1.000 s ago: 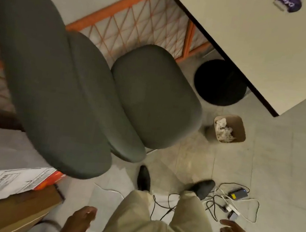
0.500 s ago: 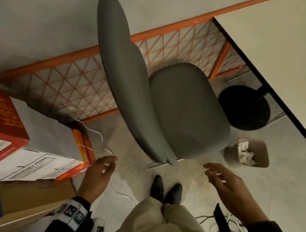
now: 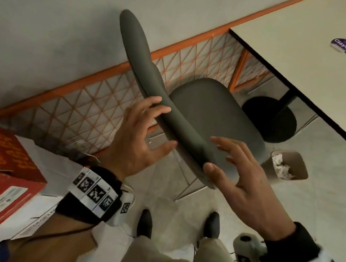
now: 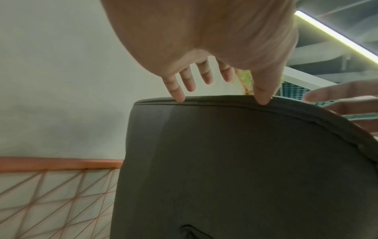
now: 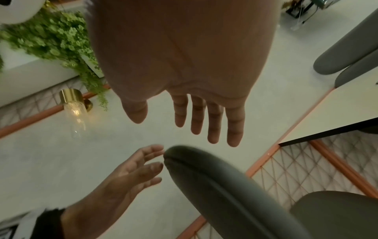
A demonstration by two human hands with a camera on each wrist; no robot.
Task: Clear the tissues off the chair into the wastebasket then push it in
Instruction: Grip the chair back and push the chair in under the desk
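The grey chair [image 3: 212,114] stands before me, its seat bare. Its backrest [image 3: 152,81] runs edge-on toward me. My left hand [image 3: 159,125] is open on the backrest's left side; in the left wrist view its little finger and thumb [image 4: 263,97] touch the top seam of the backrest [image 4: 225,161]. My right hand [image 3: 219,153] is open at the backrest's near end, thumb against the edge, fingers spread over the front face. The tan wastebasket [image 3: 297,164] stands on the floor right of the seat, with crumpled white tissues [image 3: 280,166] inside.
A white table [image 3: 305,59] on a black round base [image 3: 270,120] stands beyond the chair at right. An orange lattice fence [image 3: 84,107] runs along the wall. Red and white boxes [image 3: 1,171] are stacked at my left. My shoes [image 3: 145,222] are just behind the chair.
Both hands have risen from beside my legs to the chair's backrest, the left now touching its top edge and the right at its near end.
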